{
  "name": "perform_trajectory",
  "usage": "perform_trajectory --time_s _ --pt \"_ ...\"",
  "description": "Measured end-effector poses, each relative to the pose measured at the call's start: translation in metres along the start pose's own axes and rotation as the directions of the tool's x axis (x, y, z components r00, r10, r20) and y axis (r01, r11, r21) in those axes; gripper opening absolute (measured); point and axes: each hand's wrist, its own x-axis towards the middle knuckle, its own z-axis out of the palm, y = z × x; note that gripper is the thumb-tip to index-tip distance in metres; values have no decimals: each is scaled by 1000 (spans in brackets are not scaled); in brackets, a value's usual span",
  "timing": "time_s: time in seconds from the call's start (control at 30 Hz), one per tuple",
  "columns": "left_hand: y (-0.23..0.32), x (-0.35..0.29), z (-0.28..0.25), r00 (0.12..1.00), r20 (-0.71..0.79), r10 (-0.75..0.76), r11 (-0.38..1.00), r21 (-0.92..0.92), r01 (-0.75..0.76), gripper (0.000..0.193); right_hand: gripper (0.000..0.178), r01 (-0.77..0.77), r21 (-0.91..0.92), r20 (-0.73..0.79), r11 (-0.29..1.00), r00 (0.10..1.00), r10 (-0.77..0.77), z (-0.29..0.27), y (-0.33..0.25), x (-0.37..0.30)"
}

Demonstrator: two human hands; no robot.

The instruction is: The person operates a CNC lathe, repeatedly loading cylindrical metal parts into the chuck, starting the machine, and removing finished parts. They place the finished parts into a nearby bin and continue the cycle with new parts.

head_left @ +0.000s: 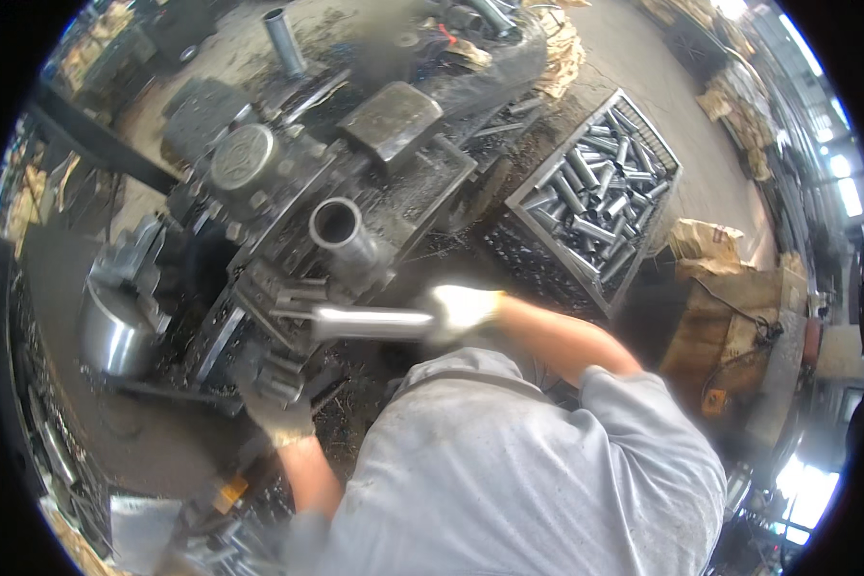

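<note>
My right hand (461, 312), in a white work glove, is closed round one end of a shiny metal tube (379, 324). The tube lies nearly level and points left; its far end is close to the machine's tool holder (280, 300). My left hand (280, 415), also gloved, is low beside a blocky metal part (278, 379) of the lathe. Its fingers are dark, blurred and partly hidden, so their grip does not show. To the left sits the lathe's bright round chuck (120, 331). A wider open-ended pipe (338, 226) stands upright on the machine beyond the tube.
At the right stands a wire-sided metal crate (677, 173) heaped with short tubes (600, 187). Below it is a brown box (730, 336) with torn paper. Another pipe (283, 43) rises at the back. More metal pieces (226, 547) lie at the lower left. Shavings cover the machine bed.
</note>
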Motion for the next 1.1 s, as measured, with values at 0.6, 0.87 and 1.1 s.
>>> perform_trajectory --time_s 0.6,0.87,1.1 --pt "4 -13 52 885 303 -354 919 288 269 54 65 102 -241 -694 965 677 -245 -94 -18 -32" --pt "-8 -33 39 861 360 -360 912 330 243 55 51 372 -464 -241 804 821 -518 -55 -161 53" --pt "18 1 5 996 79 31 957 284 -52 46 60 -53 -572 -249 818 962 -113 45 -139 134"
